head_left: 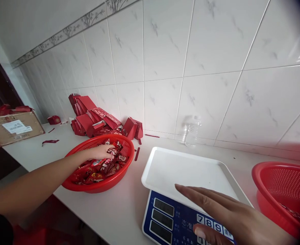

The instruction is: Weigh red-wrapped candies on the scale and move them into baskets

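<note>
My left hand (102, 152) reaches into a red mesh basket (88, 185) and its fingers curl over the small red wrapped packets (106, 166) piled inside. My right hand (223, 212) lies flat with fingers stretched out over the blue keypad (165, 217) of an electronic scale. The fingertips rest near the front edge of the scale's white tray (170, 166), and the thumb touches the number keys. The tray holds nothing.
A second red mesh basket (285, 194) stands at the right. Folded red paper boxes (94, 119) are heaped against the tiled wall. A clear plastic bottle (192, 131) stands behind the scale. A cardboard carton (13, 127) sits at the far left of the white counter (119, 207).
</note>
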Demonstrator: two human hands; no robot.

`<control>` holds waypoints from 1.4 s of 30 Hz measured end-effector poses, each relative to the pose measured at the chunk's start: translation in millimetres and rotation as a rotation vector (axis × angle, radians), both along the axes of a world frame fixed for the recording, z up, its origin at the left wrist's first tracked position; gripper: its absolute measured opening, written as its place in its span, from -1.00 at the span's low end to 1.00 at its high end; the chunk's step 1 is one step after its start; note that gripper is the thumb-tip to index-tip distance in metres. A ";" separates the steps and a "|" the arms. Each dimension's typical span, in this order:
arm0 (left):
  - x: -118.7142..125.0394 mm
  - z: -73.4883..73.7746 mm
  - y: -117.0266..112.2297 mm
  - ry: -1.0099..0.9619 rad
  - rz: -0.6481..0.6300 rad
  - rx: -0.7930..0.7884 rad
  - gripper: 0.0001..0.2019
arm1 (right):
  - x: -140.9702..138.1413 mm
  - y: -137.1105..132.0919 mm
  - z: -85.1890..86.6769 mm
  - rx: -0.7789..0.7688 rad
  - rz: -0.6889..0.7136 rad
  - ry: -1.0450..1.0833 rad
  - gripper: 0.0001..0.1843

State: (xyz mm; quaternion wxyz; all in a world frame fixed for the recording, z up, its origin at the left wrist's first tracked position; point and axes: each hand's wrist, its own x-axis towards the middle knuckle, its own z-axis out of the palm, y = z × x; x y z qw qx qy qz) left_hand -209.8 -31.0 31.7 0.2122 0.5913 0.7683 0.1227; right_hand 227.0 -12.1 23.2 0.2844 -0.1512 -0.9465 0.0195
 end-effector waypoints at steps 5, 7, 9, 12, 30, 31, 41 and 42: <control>-8.9 1.2 1.2 -0.065 0.083 0.004 -0.25 | 4.1 7.5 -1.8 0.041 -0.119 0.017 -0.46; -8.7 -0.1 2.8 -0.106 0.104 0.013 -0.25 | 4.4 8.6 0.3 0.053 -0.131 0.025 -0.47; -7.0 1.5 4.6 -0.159 0.106 0.030 -0.29 | 4.3 9.8 1.7 0.060 -0.146 0.035 -0.49; 0.1 10.0 8.1 -0.249 0.080 0.095 -0.41 | 4.6 11.5 0.1 0.068 -0.177 0.033 -0.49; 214.6 4.5 71.1 -1.162 -0.369 0.002 -0.54 | -8.1 40.7 16.7 -0.414 -0.374 -0.002 -0.42; 224.5 1.7 72.3 -1.170 -0.425 -0.018 -0.56 | -8.5 43.5 17.8 -0.445 -0.379 0.004 -0.47; 231.7 -20.5 81.5 -0.556 -0.416 0.227 -0.71 | 8.1 71.1 9.8 -0.540 -0.536 -0.110 -0.74; 228.8 -23.0 82.2 -0.518 -0.423 0.250 -0.71 | 9.0 73.4 8.1 -0.541 -0.557 -0.121 -0.72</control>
